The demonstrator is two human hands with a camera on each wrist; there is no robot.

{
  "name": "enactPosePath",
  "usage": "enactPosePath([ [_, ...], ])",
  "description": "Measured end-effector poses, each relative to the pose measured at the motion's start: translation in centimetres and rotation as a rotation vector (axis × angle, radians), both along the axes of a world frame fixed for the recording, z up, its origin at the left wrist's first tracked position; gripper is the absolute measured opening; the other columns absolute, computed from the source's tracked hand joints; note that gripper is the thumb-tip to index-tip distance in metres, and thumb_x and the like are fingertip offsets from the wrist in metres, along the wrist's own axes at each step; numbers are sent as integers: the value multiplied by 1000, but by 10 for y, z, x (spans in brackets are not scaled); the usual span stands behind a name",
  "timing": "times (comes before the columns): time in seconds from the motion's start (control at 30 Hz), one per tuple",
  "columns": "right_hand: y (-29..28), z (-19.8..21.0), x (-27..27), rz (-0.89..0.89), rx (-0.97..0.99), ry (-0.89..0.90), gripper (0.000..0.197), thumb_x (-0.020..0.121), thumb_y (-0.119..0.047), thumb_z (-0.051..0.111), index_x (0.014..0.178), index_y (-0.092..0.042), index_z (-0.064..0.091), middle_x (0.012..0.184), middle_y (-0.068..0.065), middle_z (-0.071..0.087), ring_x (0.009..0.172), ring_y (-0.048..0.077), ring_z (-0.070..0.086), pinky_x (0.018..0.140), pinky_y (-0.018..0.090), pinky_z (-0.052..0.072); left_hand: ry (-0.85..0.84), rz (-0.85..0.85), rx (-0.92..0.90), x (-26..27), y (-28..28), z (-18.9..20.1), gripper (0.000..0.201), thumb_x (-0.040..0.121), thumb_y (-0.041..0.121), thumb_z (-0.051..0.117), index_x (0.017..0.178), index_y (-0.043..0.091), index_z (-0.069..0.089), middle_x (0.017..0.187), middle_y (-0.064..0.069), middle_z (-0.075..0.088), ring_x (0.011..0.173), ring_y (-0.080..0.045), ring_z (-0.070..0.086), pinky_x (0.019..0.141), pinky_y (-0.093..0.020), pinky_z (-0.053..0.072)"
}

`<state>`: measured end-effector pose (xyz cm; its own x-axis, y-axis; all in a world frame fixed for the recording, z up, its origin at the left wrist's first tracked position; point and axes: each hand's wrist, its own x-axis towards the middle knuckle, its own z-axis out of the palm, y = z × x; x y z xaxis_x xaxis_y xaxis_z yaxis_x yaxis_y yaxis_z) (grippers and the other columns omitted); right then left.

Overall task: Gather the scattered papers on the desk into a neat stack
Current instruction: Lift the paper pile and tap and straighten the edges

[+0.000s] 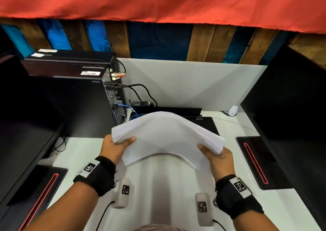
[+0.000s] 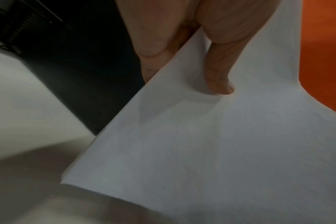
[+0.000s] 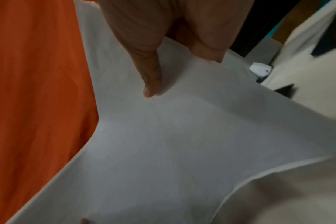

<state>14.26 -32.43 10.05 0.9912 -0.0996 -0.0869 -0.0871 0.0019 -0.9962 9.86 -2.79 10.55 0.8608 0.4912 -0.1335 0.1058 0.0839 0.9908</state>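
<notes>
A stack of white papers (image 1: 164, 139) is lifted above the white desk (image 1: 158, 186) and arches upward in the middle. My left hand (image 1: 116, 146) grips its left edge, thumb on top and fingers underneath. My right hand (image 1: 214, 155) grips the right edge the same way. In the left wrist view the thumb presses on the papers (image 2: 211, 144). In the right wrist view the thumb lies on the papers (image 3: 173, 136). The fingers under the sheets are hidden.
A black computer tower (image 1: 74, 96) with cables stands at the back left. Black monitors flank the desk, one at the left (image 1: 23, 133) and one at the right (image 1: 291, 116). A black keyboard (image 1: 208, 123) lies behind the papers. A small white device (image 1: 232, 110) sits at the back right.
</notes>
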Motion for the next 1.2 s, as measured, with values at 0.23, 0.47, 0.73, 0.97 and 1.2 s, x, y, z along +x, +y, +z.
enactPosePath([
  [0.23, 3, -43, -17, 41, -161, 300, 26, 67, -2, 82, 79, -19, 67, 78, 2, 71, 70, 17, 67, 67, 26, 51, 277, -29, -14, -27, -2, -59, 33, 67, -6, 79, 83, 18, 64, 97, -17, 68, 85, -25, 67, 82, -36, 51],
  [0.47, 2, -11, -6, 14, -22, 170, 20, 71, 1, 79, 76, -16, 71, 69, -8, 74, 57, 3, 69, 52, 12, 52, 176, -4, -22, -20, 4, -42, 24, 75, -6, 72, 80, 17, 65, 62, 13, 71, 67, -9, 66, 63, -22, 51],
  [0.73, -20, 27, 1, 144, -480, -113, 36, 67, -3, 82, 85, -31, 70, 81, -1, 72, 72, 11, 62, 65, 10, 48, 293, -14, -43, -31, 7, -62, 22, 72, -14, 72, 79, 6, 64, 65, 3, 68, 50, -4, 66, 47, -15, 51],
  [0.97, 51, 64, 10, 569, -1410, -378, 32, 84, -38, 59, 115, -29, 56, 112, -4, 64, 104, 22, 62, 81, 31, 48, 285, -37, -65, -28, 1, -60, 24, 74, -12, 71, 78, 11, 66, 66, 3, 72, 78, -24, 63, 81, -33, 45],
  [1.2, 76, 72, 15, 542, -1269, -303, 9, 90, -26, 55, 92, -18, 60, 92, 1, 70, 91, 27, 65, 74, 32, 48, 78, -51, 49, -16, 1, -16, 22, 73, -5, 75, 86, 12, 69, 77, 5, 74, 89, -31, 69, 83, -33, 54],
])
